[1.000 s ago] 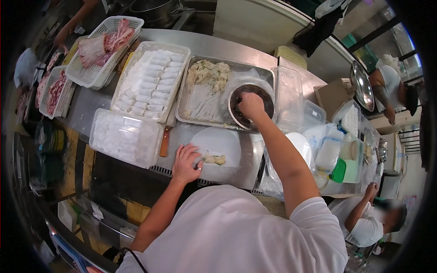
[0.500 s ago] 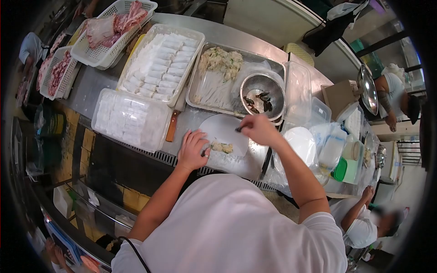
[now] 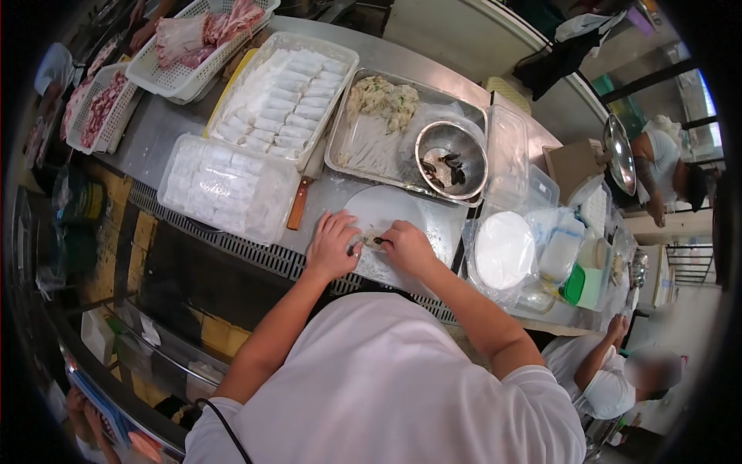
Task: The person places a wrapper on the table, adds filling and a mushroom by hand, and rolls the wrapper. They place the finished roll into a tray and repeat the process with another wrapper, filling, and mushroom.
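A round white wrapper sheet (image 3: pixel 382 205) lies on the metal worktop, with a small mound of pale filling (image 3: pixel 370 233) on it. My left hand (image 3: pixel 332 246) rests at the wrapper's left side, fingers spread and thumb close to the filling. In my right hand (image 3: pixel 408 246) a small dark slice (image 3: pixel 379 240) is pinched, right at the filling. Beyond the wrapper, a steel bowl (image 3: pixel 481 166) holds several dark slices (image 3: pixel 442 172). It stands in a metal tray (image 3: pixel 334 151) that also carries a heap of pale filling flecked with green (image 3: pixel 386 102).
White rolls (image 3: pixel 290 104) fill a plastic tub at the back left, beside a lidded container (image 3: pixel 228 189). A wooden-handled knife (image 3: pixel 297 205) lies near my left hand. Wrapped white sheets (image 3: pixel 504 249) are on the right. Meat baskets (image 3: pixel 185 81) stand far left; other people work nearby.
My right hand has moved from beside the bowl down and left to the filling, carrying the dark slice. My left hand stays by the wrapper. The camera view has shifted slightly.
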Demonstrator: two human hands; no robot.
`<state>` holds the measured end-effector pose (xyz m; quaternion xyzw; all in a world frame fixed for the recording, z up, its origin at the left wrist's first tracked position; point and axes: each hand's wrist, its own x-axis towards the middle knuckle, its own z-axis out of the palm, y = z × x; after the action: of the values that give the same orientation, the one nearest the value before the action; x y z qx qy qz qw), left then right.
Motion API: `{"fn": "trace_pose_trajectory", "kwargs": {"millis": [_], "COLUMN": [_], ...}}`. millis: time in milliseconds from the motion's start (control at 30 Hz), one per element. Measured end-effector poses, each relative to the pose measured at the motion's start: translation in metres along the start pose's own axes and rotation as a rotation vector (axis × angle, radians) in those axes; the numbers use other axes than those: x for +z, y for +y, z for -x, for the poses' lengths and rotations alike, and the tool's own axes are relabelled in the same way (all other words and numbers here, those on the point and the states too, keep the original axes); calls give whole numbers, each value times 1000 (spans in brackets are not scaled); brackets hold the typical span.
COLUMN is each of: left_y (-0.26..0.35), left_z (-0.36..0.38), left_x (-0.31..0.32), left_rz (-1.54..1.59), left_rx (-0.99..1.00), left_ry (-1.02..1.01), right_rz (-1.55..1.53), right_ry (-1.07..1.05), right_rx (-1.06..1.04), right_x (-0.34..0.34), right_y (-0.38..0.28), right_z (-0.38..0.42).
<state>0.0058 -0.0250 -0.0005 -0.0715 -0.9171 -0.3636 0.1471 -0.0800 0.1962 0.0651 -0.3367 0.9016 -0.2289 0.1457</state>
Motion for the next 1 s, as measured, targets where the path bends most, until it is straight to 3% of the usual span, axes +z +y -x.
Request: {"fn": "trace_pose_trajectory", "kwargs": {"millis": [167, 267, 367, 467, 567, 767, 1000], "left_y": [-1, 0, -1, -3, -2, -3, -1], "left_z": [-1, -1, 0, 1, 1, 2, 2], "left_x": [2, 2, 2, 3, 4, 3, -1], "left_rz": [-3, 4, 3, 2, -6, -19, 0], "left_rx": [4, 8, 14, 15, 13, 8, 6], "left_ry": [-2, 5, 5, 4, 0, -22, -17], "right_rz": [-23, 16, -79, -215, -259, -157, -14], "right_ry": [117, 166, 126, 214, 149, 193, 141], "right_rx": [-36, 109, 185, 299, 359, 161, 306], "right_x": [18, 5, 4, -4, -12, 24, 2], "right_y": [7, -7, -2, -9, -12, 1, -19], "right_z": [9, 16, 22, 28, 31, 27, 25]}}
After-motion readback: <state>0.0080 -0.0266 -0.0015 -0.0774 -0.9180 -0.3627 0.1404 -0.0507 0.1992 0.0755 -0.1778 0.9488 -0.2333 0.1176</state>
